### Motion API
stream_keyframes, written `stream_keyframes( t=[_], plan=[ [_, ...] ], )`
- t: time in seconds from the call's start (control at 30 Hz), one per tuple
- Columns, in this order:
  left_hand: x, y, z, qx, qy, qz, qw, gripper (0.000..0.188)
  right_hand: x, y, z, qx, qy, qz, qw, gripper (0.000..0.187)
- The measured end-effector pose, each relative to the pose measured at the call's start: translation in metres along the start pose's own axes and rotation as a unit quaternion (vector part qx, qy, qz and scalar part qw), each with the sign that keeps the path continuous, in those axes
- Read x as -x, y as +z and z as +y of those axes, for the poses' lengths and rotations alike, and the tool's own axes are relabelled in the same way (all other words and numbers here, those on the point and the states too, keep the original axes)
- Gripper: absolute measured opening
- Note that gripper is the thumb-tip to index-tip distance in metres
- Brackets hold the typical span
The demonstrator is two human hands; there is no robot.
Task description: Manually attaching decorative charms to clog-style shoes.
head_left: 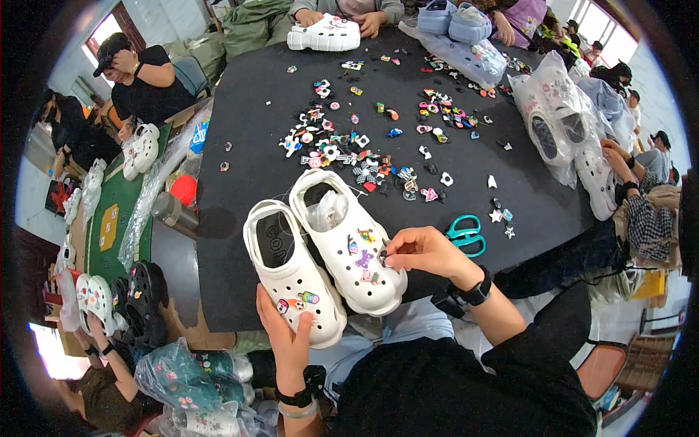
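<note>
Two white clogs (300,271) with round holes lie side by side at the near edge of the black table, toes toward me. My left hand (290,335) grips the left clog at its toe, thumb on top. Colourful charms sit on that clog's upper. The right clog (384,285) carries several charms, among them a purple one (363,259), and has crumpled clear plastic (328,213) in its opening. Over its right side my right hand (429,253) pinches a small dark charm (384,256) against the upper; its underside is hidden.
Loose charms (331,152) are strewn over the black table (247,95). Teal-handled scissors (467,237) lie to my right. Bagged clogs (550,131) stand at the right edge, a metal flask (173,211) at the left. Across the table, a person's hands hold a white clog (324,34).
</note>
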State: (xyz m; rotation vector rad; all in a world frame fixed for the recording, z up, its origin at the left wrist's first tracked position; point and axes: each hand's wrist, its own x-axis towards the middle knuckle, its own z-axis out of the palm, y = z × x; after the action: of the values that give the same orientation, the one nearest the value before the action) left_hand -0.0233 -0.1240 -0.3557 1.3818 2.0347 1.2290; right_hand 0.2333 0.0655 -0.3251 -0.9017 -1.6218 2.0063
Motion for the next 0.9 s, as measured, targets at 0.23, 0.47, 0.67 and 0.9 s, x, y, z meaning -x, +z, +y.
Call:
stream_keyframes(
  t=[0.23, 0.47, 0.67, 0.9],
  plan=[
    [0.000, 0.000, 0.001, -0.001, -0.009, -0.007, 1.000, 0.091, -0.006, 0.001, -0.001, 0.028, 0.020, -0.028, 0.999, 0.019],
    [-0.001, -0.002, 0.001, 0.000, -0.019, -0.018, 1.000, 0.094, -0.008, -0.002, -0.008, -0.024, 0.086, -0.037, 0.995, 0.016],
    [-0.002, -0.003, 0.005, 0.000, -0.022, -0.022, 1.000, 0.093, -0.007, 0.001, -0.011, 0.082, 0.046, -0.037, 0.995, 0.018],
    [-0.001, -0.004, 0.005, -0.016, -0.020, -0.021, 0.999, 0.095, -0.011, -0.002, -0.016, 0.034, 0.079, -0.039, 0.996, 0.013]
  ],
)
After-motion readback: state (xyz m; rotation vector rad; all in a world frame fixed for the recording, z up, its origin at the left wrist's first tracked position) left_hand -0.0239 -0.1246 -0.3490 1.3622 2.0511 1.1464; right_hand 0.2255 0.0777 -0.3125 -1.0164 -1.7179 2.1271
